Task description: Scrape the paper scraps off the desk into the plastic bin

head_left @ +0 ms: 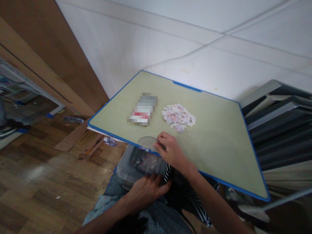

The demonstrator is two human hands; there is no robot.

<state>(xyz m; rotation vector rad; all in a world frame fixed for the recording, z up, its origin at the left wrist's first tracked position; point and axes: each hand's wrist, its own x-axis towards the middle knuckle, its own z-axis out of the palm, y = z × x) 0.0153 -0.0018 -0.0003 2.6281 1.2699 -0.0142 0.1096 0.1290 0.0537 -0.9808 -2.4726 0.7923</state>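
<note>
My right hand (170, 151) is at the near edge of the blue-rimmed tabletop (216, 136), its fingers pinched on the end of a clear half-round protractor (146, 142). The protractor lies flat along that edge, with a few small pale scraps by it. Below the edge, a translucent plastic box (125, 167) sits on the lap with small bits inside. My left hand (148, 188) is closed over the box's near rim, its fingertips partly hidden. Farther back on the tabletop lies a heap of small white and pink paper pieces (179, 116).
A pixelated flat item (143, 109) lies left of the heap. The white wall (170, 42) borders the table's far side. Dark stacked panels (282, 120) stand at the right. Cardboard (80, 136) and a plastic bottle (109, 141) lie on the wooden floor (48, 182).
</note>
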